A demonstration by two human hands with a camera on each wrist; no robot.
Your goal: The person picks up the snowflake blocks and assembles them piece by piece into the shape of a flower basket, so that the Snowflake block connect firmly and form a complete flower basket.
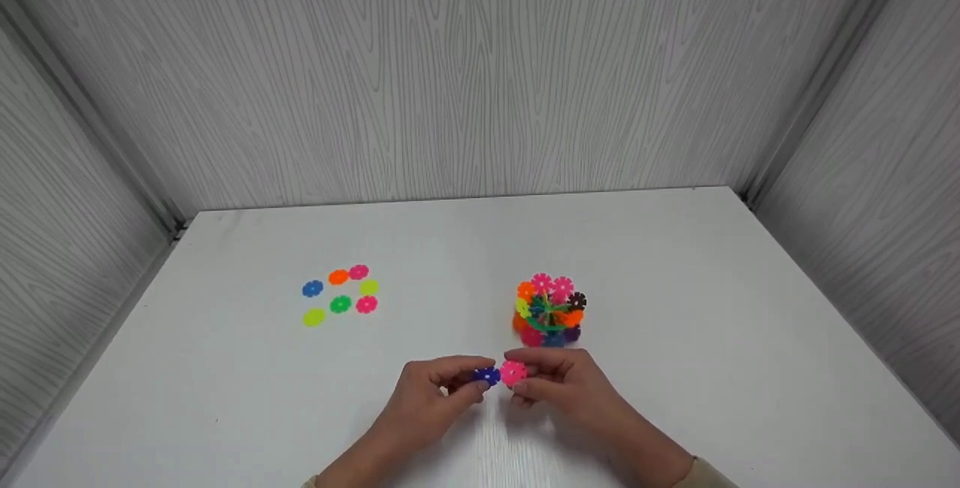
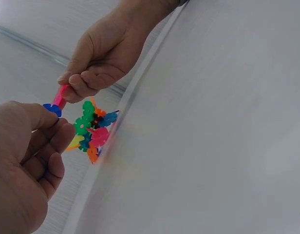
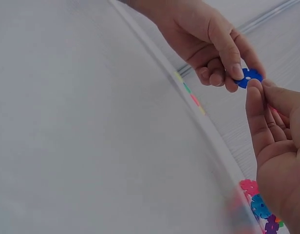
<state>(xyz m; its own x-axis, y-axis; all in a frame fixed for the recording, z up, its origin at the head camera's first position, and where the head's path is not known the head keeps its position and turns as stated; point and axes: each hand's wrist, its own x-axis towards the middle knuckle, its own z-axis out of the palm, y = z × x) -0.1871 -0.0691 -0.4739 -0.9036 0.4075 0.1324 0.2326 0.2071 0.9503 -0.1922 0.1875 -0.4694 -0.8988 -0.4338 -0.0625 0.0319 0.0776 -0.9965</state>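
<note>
My left hand (image 1: 431, 402) pinches a dark blue snowflake disc (image 1: 487, 376) between thumb and index finger. A pink snowflake disc (image 1: 514, 373) is pinched in my right hand (image 1: 566, 387), edge to edge with the blue one. Both discs are held above the table near its front. In the left wrist view the pink disc (image 2: 60, 95) stands edge-on, at an angle to the blue disc (image 2: 52, 109). The right wrist view shows the blue disc (image 3: 249, 78) face-on, while right-hand fingers hide most of the pink one.
Just beyond my right hand stands a built cluster of interlocked multicoloured discs (image 1: 551, 312). Several loose discs lie flat at the left, among them a green disc (image 1: 340, 304) and an orange disc (image 1: 339, 276). Wood-grain panels (image 1: 465, 76) enclose the white table (image 1: 660, 248) at back and sides.
</note>
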